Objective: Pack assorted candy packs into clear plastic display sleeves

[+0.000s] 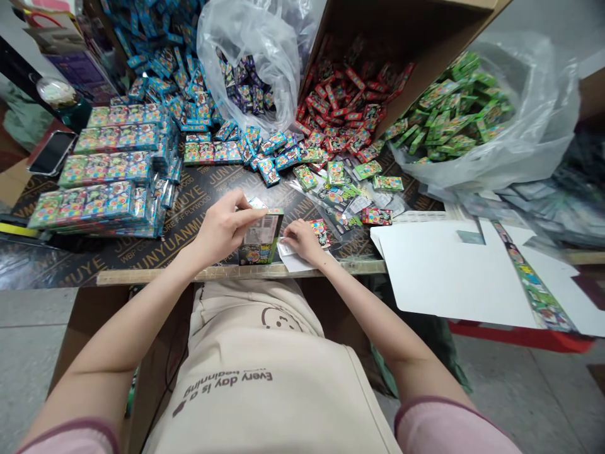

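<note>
My left hand (pixel 225 226) is closed on a small printed box (pixel 259 243) that stands upright near the table's front edge. Its index finger lies along the box's top edge. Just right of the box, my right hand (pixel 303 241) has its fingers curled together, and whatever may be pinched in them is hidden. Under that hand lies a white paper sheet (pixel 293 261). A colourful small packet (pixel 321 232) shows behind its knuckles. Farther back are clear plastic bags with dark printed cards (pixel 341 197) and several green packets (pixel 336 173).
Stacks of wrapped packets (pixel 89 202) and a phone (pixel 51 152) are at left. Blue packets (pixel 165 75) are heaped behind. Loose packets spill from a plastic bag (pixel 278 38), a cardboard box (pixel 401 31) and another bag (pixel 534 145). White card sheets (pixel 439 271) overhang the right edge.
</note>
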`<state>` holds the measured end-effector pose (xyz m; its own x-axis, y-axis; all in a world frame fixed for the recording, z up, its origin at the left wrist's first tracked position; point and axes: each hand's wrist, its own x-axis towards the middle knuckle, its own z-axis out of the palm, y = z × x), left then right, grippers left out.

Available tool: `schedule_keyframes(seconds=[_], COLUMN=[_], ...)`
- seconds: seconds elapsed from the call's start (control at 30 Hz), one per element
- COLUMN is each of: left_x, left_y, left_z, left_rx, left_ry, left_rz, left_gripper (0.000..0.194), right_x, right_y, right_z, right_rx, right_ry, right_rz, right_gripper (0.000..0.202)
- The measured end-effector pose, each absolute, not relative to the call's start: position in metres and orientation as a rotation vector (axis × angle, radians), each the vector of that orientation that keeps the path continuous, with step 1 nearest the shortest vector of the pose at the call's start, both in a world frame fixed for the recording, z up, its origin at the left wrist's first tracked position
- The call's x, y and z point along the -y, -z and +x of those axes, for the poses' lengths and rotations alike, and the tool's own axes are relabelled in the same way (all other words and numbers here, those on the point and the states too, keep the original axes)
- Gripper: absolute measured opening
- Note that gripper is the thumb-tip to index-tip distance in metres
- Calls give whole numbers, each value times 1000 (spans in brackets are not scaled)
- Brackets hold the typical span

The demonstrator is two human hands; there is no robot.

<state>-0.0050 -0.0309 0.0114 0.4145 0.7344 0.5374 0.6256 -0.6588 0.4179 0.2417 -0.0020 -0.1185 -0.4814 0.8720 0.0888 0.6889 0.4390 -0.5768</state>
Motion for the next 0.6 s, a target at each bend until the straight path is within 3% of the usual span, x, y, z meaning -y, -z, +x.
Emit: schedule_keyframes(seconds=[0.3, 0.6], left_x=[34, 35], left_y=[-10, -9], left_z=[-5, -5], left_rx=[-1181, -1199], left_ry=[-1122, -1120], left_rz=[2511, 2482], left_gripper=[23, 23], right_x=[-17, 0], right_y=[118, 129], right_z=[243, 237], right_rx=[2200, 2410], right_ry=[-991, -504], right_rz=[-1090, -1048], right_gripper=[11, 26])
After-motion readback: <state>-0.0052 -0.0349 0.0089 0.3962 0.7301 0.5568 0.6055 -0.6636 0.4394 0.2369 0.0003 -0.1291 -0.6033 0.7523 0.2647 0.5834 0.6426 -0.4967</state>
